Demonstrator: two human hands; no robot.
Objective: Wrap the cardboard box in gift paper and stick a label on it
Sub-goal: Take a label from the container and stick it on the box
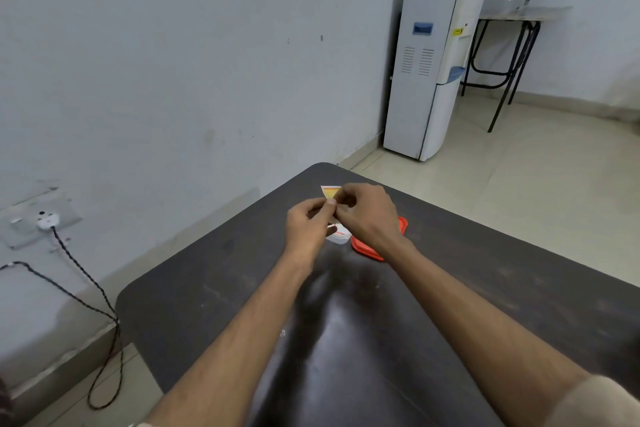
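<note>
Above the far end of the dark worktop (450, 288), just beyond the orange lid (362, 248): both hands meet on a small label (330, 191). Label is white-edged with an orange-yellow print, held up off the surface, and only its upper left part shows past the hands.

Left hand (308, 222): up and to the left of the lid, back of hand to camera. Its fingers (330, 204) are curled, and thumb and forefinger pinch the label's lower edge.

Right hand (370, 211): directly over the lid, covering much of it. Its fingers (346, 196) are curled in and pinch the label's right side. The two hands' fingertips touch or nearly touch; cannot tell which.

Orange lid: flat on the worktop, rounded corners, with edges showing on either side of the right wrist.

Small white container (337, 237): just left of the lid, touching or nearly so, half hidden under the hands. It carries a red mark, and its contents cannot be made out.

Far behind the lid, against the wall: white water dispenser (429, 73) with a blue bottle on top. Right of it stands a folding table (519, 14) on black legs.

Well left of the lid, low on the wall: a white plug (47, 220) in a socket plate, with a black cable (79, 298) looping down to the floor.
</note>
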